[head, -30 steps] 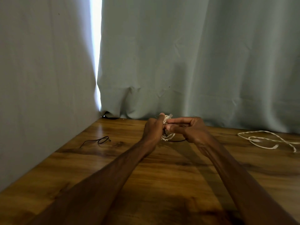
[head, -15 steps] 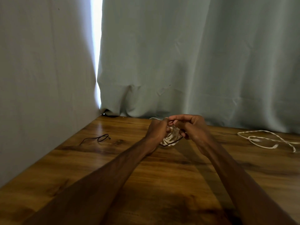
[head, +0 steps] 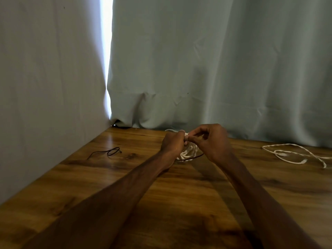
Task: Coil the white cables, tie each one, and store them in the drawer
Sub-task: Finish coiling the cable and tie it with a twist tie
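Observation:
A coiled white cable (head: pixel 188 151) hangs between my two hands just above the wooden table (head: pixel 179 194), near the back curtain. My left hand (head: pixel 173 143) grips the coil's left side. My right hand (head: pixel 212 141) pinches the top of the coil, fingertips meeting those of the left hand. A thin dark tie (head: pixel 195 157) curves under the coil. A second white cable (head: pixel 294 152) lies loose and uncoiled on the table at the right. No drawer is in view.
A thin black tie (head: pixel 109 152) lies on the table at the left, near the grey cloth wall (head: pixel 45 87). A pale green curtain (head: pixel 215 69) hangs along the table's back edge.
The coil has dropped lower and shows more fully beneath my hands. My right hand has risen a little and pinches at the coil's top. The dark tie now curves under the coil.

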A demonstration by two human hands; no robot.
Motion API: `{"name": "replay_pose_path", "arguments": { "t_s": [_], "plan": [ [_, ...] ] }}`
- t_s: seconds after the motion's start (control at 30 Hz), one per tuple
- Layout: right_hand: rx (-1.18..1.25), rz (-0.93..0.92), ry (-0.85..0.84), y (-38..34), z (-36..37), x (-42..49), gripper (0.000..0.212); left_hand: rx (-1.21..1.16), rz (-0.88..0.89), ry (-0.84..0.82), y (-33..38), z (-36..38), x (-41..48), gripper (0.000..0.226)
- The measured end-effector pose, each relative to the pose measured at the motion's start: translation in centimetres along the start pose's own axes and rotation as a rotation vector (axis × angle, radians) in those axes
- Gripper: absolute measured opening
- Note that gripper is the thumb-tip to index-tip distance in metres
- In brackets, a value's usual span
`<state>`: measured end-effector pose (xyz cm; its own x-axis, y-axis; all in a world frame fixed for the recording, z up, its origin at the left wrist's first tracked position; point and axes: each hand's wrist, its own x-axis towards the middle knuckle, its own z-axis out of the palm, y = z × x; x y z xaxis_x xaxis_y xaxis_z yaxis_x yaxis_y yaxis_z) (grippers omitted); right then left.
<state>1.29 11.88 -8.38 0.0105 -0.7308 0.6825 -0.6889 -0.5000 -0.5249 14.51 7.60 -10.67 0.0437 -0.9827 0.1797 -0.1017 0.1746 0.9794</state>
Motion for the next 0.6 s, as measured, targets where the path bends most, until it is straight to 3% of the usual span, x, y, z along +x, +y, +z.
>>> {"name": "replay_pose_path", "arguments": {
  "t_s": [0.23, 0.43, 0.6],
  "plan": [
    [-0.362, -0.078, 0.012, 0.2, 0.1, -0.1, 0.013, 0.023, -0.029, -0.013, 0.4, -0.2, 0.1, 0.032],
    [-0.358, -0.156, 0.001, -0.9, 0.6, -0.4, 0.014, 0.206, 0.034, 0.09, 0.2, -1.0, 0.8, 0.044],
    [-0.31, 0.074, 0.043, -0.5, 0.8, -0.4, 0.013, 0.376, 0.146, 0.154, 0.0, -1.1, 0.9, 0.061]
  ]
}}
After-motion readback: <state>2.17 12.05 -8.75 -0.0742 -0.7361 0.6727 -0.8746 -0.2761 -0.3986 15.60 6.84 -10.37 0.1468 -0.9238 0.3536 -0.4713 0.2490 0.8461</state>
